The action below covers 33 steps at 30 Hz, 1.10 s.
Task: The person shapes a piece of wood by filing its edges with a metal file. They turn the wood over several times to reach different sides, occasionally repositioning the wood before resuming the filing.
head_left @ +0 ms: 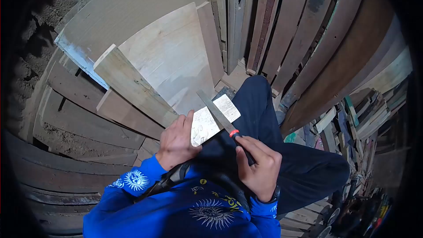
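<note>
Over the lap [255, 114], left fingers [180, 125] are holding the pale slab [202, 125] by its left end; right fingers [255, 145] are gripping a file [214, 111] crossing its length.

I am counting two hands at the file [216, 113]: one left hand [176, 139] holding one pale block [203, 128], one right hand [261, 165] gripping that single file. Beyond the file, I am seeing two broad panels [169, 53] overlapping; around it, more than ten long boards [293, 26] are standing. Right of it, many scraps [348, 134] are lying too jumbled to number.
</note>
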Available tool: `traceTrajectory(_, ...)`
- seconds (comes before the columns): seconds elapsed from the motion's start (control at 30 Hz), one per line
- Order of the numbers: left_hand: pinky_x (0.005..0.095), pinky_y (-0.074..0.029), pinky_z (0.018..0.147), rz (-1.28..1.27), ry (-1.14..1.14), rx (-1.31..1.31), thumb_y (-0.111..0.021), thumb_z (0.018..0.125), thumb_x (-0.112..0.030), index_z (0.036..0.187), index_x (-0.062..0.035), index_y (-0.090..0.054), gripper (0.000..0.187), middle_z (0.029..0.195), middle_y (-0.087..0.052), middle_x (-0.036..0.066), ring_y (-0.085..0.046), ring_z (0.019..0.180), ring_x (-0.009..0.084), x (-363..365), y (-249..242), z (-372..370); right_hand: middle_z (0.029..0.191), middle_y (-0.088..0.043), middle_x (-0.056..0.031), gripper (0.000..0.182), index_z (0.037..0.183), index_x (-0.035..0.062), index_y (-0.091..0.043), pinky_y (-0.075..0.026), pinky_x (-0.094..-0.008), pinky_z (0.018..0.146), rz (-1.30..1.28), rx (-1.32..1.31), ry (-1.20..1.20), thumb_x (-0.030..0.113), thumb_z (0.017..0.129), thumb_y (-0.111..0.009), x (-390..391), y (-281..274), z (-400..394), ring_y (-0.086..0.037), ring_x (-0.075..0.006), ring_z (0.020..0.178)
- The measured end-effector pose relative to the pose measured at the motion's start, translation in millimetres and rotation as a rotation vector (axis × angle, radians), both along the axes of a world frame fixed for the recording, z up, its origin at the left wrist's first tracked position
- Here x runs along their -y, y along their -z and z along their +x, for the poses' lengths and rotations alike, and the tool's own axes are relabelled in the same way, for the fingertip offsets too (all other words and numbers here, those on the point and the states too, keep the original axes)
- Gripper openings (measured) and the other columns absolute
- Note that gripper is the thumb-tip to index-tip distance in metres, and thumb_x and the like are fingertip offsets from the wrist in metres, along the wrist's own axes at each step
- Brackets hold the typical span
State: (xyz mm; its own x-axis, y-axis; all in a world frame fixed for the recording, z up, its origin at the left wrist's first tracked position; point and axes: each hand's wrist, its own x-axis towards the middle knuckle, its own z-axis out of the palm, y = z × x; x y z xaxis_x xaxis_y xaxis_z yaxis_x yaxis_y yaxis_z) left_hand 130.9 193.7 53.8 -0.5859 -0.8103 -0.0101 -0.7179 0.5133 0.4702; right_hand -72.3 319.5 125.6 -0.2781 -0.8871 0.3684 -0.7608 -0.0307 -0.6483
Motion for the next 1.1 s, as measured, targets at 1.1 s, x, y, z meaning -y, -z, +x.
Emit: traceTrajectory(1.1,0.0498,-0.058,0.087,-0.023,-0.008,-0.029,-0.087,0.068,-0.025,0.157,0.0036,-0.041,0.104,0.116,-0.061,0.022,-0.067,0.106,0.0429,1,3,-2,0.105,-0.081,-0.007,0.025,0.114,0.0132,-0.082,-0.056,-0.052,0.096,0.08,0.002,0.025,0.012,0.088,-0.079,12,14,-2,-0.079,-0.0307,0.091)
